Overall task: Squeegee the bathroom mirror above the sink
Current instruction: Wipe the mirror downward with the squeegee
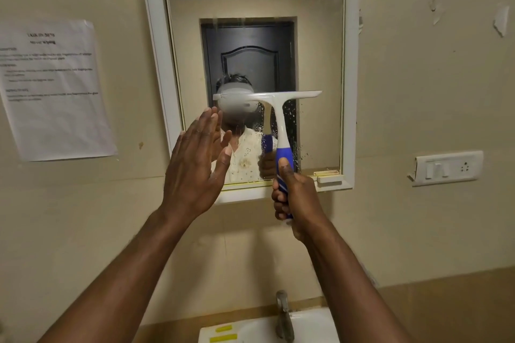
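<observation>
The right hand [295, 195] is curled round the blue part of the squeegee [278, 125] handle, thumb laid up along its near face, so this grip is pinching the tool firmly. The squeegee stands upright, its white neck rising from the hand to a white crossbar blade that lies level across the middle of the mirror [315, 50]; whether the blade edge actually touches the glass cannot be told for sure, though it sits right at the surface. Water droplets speckle the glass just below the blade, to the right of the handle, and streaks run down the upper part of the mirror. The left hand [195, 167] is raised to the left of the squeegee, fingers straight and spread, palm turned toward the glass near the mirror's lower left, holding nothing. The mirror sits in a white frame [156, 44] on a cream wall. A printed paper sheet [55, 92] is stuck to the wall on the left, a switch plate [448, 167] is on the right, and below, at the near edge, a tap [284, 315] stands over a white sink [250, 328].
</observation>
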`<act>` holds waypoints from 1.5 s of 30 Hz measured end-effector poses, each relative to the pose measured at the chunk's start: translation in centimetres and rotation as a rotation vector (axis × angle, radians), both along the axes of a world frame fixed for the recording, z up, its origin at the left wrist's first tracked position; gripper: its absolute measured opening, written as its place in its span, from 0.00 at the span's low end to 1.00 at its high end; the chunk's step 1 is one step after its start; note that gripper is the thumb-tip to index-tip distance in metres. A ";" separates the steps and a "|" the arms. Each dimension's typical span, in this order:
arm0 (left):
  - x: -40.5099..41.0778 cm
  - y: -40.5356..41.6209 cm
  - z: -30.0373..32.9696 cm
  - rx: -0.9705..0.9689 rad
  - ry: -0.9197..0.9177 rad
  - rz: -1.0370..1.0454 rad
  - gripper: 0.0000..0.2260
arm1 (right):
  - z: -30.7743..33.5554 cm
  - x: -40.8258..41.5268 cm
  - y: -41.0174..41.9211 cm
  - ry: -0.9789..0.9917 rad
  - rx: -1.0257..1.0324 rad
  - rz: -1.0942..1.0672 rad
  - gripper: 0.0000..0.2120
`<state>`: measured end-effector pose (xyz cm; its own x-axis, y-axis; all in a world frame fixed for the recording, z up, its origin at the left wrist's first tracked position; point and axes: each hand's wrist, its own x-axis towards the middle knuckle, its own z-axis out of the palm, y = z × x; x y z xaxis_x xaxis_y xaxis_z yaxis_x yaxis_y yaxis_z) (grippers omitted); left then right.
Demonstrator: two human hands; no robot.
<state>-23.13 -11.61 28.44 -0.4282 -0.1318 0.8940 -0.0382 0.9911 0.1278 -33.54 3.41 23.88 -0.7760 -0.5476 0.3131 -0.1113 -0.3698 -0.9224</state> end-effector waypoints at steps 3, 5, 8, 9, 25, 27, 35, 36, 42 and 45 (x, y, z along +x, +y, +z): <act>0.2 0.0 -0.3 0.013 -0.009 -0.002 0.27 | -1.6 0.3 0.1 -0.028 0.018 -0.008 0.23; 0.3 0.1 -0.3 0.020 -0.014 -0.001 0.27 | -2.7 0.5 0.3 -0.038 0.042 -0.013 0.23; 0.4 0.3 -0.3 0.022 -0.013 -0.009 0.26 | -4.0 0.9 0.7 -0.047 0.064 -0.021 0.23; 0.4 0.3 -0.3 0.023 -0.009 -0.014 0.26 | -4.4 1.0 0.8 -0.050 0.070 -0.022 0.23; 0.4 0.6 -2.0 0.061 -0.017 -0.015 0.26 | -7.5 1.6 1.3 -0.097 0.082 -0.018 0.23; 0.6 0.4 -2.1 0.058 -0.017 -0.002 0.25 | -7.7 1.6 1.2 -0.102 0.075 -0.012 0.23; 0.9 0.2 -2.4 0.058 -0.026 0.024 0.24 | -11.2 2.0 1.5 -0.139 0.119 -0.017 0.24; 0.8 0.4 -2.5 0.054 -0.022 0.013 0.24 | -11.8 2.2 1.6 -0.149 0.128 -0.019 0.24; 0.0 1.1 -3.0 0.056 -0.015 -0.023 0.25 | -12.4 2.5 2.0 -0.181 0.148 -0.022 0.24; -0.1 1.4 -3.3 0.051 -0.005 -0.036 0.24 | -12.7 2.8 2.3 -0.197 0.159 -0.022 0.24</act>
<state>-23.24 -10.22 25.13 -0.4376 -0.1613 0.8846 -0.0034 0.9841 0.1778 -30.76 5.71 11.18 -0.8260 -0.5598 0.0660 0.0699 -0.2180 -0.9734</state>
